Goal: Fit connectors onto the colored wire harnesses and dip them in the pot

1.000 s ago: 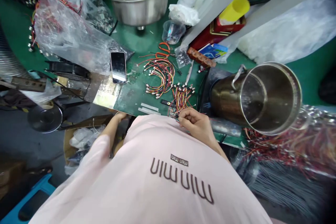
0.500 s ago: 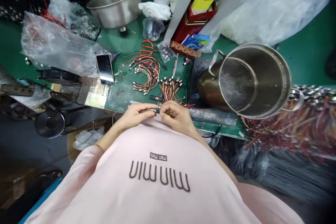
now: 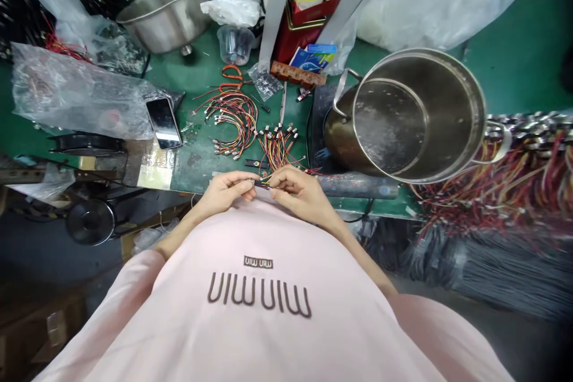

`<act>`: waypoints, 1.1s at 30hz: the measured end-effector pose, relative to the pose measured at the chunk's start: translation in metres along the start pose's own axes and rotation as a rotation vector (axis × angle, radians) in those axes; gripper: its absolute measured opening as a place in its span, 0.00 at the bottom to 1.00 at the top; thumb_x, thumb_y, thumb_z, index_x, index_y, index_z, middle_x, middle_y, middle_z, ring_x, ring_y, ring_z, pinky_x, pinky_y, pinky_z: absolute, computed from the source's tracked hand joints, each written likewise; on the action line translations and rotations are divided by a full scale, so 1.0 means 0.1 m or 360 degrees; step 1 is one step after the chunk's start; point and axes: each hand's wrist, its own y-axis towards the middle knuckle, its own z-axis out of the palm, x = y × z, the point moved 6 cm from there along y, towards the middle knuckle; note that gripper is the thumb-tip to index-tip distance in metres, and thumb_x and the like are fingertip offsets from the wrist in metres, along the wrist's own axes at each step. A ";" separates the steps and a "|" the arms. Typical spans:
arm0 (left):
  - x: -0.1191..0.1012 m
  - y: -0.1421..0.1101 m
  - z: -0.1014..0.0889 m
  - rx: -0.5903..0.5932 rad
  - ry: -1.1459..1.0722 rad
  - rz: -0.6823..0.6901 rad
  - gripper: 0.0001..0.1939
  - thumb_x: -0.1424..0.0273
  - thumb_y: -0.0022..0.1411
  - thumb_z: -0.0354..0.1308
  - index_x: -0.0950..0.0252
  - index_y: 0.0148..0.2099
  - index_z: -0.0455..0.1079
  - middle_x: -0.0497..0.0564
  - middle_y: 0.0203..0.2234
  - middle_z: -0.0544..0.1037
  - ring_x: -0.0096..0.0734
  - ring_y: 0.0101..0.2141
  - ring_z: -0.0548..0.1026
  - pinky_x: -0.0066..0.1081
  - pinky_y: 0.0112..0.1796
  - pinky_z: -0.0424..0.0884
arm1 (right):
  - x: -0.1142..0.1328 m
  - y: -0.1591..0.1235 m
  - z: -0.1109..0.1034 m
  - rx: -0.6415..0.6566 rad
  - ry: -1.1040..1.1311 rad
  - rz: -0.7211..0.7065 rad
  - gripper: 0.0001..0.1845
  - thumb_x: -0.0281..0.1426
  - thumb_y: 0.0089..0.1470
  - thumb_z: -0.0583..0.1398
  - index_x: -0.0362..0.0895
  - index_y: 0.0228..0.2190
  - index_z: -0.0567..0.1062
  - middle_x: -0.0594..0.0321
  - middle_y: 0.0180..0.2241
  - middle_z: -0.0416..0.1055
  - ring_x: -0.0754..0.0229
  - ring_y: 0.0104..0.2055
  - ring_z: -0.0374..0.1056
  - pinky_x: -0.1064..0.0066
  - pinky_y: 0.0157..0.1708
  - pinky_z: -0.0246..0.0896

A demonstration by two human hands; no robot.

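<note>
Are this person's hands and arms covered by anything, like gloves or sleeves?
The left hand and right hand are bare, without gloves. The forearms are bare too, below the short sleeves of a pale pink T-shirt printed with dark brown lettering.

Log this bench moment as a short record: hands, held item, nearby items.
left hand: pinches a small wired connector
right hand: pinches the connector's other end or wires, hard to tell which
nearest: bundle of coloured wire leads on a green bench mat
also there: smartphone, large stainless steel pot
</note>
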 end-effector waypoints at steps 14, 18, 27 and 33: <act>-0.07 0.14 0.05 0.0116 -0.0073 -0.0025 0.21 0.56 0.53 0.64 0.69 0.41 0.75 0.49 0.23 0.78 0.23 0.22 0.72 0.26 0.28 0.71 | 0.13 -0.08 -0.10 -0.0053 -0.0164 -0.0200 0.06 0.22 0.52 0.55 0.44 0.30 0.71 0.62 0.33 0.69 0.63 0.35 0.66 0.71 0.32 0.63; -0.05 0.16 0.09 0.0192 -0.0076 -0.0053 0.21 0.56 0.54 0.63 0.69 0.41 0.75 0.49 0.23 0.78 0.23 0.22 0.73 0.26 0.28 0.71 | 0.17 -0.14 -0.11 -0.0134 -0.0409 -0.0325 0.09 0.21 0.53 0.55 0.44 0.32 0.73 0.60 0.35 0.71 0.61 0.38 0.68 0.69 0.37 0.65; -0.02 0.21 0.14 0.0245 -0.0074 -0.0200 0.23 0.55 0.50 0.66 0.70 0.39 0.75 0.49 0.21 0.77 0.23 0.21 0.72 0.26 0.27 0.70 | 0.17 -0.20 -0.09 -0.0206 -0.0715 -0.0334 0.08 0.23 0.54 0.56 0.45 0.31 0.75 0.58 0.36 0.72 0.61 0.37 0.70 0.70 0.37 0.68; 0.01 0.22 0.15 0.0264 -0.0126 -0.0263 0.23 0.55 0.49 0.66 0.70 0.39 0.75 0.48 0.20 0.77 0.23 0.21 0.72 0.25 0.26 0.70 | 0.17 -0.18 -0.07 -0.0182 -0.0583 -0.0320 0.07 0.23 0.54 0.56 0.43 0.30 0.74 0.58 0.34 0.72 0.62 0.35 0.69 0.71 0.33 0.67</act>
